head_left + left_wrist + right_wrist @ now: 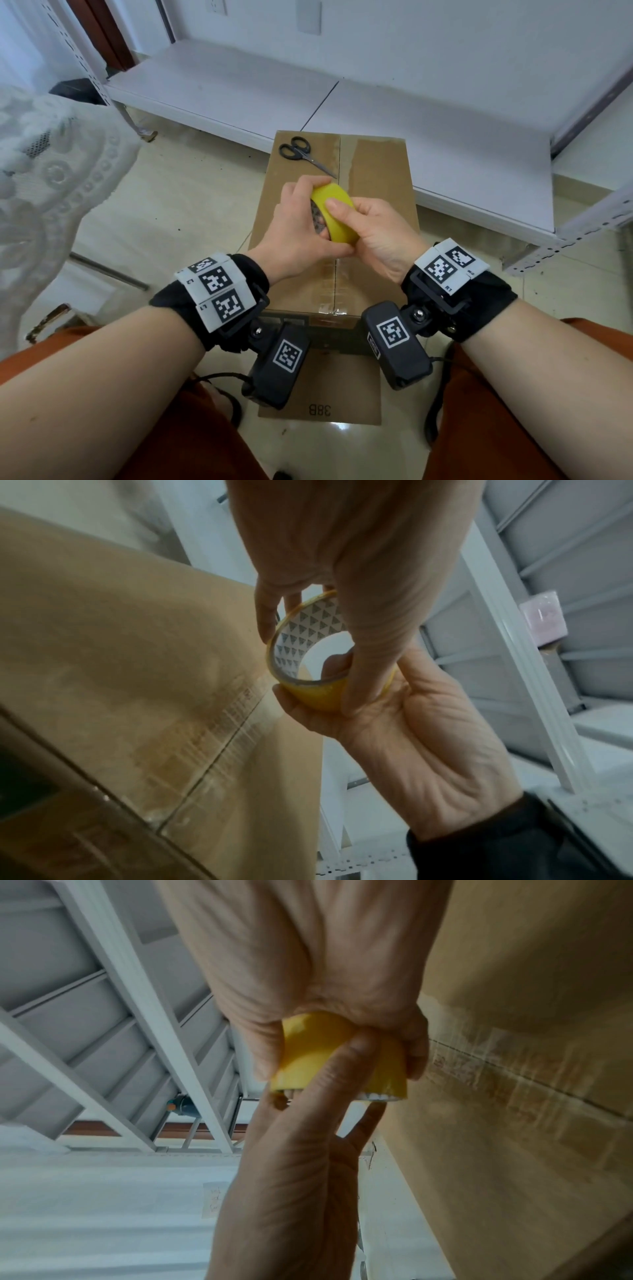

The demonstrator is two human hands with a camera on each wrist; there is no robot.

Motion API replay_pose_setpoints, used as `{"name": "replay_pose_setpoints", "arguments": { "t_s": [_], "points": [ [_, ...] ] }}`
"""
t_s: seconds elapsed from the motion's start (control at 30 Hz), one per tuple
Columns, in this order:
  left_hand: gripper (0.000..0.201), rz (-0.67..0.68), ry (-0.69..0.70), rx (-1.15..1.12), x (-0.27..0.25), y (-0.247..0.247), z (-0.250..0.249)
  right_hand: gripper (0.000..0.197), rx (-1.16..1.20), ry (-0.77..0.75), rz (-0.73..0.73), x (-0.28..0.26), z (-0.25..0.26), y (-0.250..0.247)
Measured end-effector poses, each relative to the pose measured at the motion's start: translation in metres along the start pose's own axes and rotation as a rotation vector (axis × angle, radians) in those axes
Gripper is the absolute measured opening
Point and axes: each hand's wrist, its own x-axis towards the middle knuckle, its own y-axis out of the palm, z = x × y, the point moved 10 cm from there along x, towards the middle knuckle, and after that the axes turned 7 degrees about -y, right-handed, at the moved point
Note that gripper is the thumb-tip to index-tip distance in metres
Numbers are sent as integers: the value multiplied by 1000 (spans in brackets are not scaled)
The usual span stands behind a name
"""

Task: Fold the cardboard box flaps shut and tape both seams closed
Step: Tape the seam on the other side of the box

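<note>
A brown cardboard box (380,178) stands on the floor in front of me, its top flaps folded flat with the centre seam (339,161) showing. Above the box both hands hold a yellow tape roll (337,212). My left hand (298,226) grips the roll from the left, fingers curled over its far edge. My right hand (373,226) holds it from the right, thumb pressed on the outer yellow face. In the left wrist view the roll (315,693) shows its patterned inner core. In the right wrist view the roll (308,1053) sits between both hands beside the box (531,988).
Black-handled scissors (301,154) lie on the box's far left corner. A low white shelf (239,82) runs behind the box, with metal shelf frames to the right. A white lace cloth (51,171) hangs at the left. Tiled floor surrounds the box.
</note>
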Motion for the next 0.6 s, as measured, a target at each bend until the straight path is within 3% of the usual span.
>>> {"name": "replay_pose_setpoints", "arguments": {
  "t_s": [0.23,0.33,0.43,0.6],
  "points": [
    [96,70,-59,-157,3,-3,7,25,74,36,122,-2,4,9],
    [95,61,-26,-100,1,1,5,33,68,64,87,-3,-1,6],
    [97,48,-9,-64,-1,3,3,27,6,52,6,-2,-5,2],
    [98,107,-90,-199,2,0,11,27,111,73,108,-4,1,9]
  ]
}}
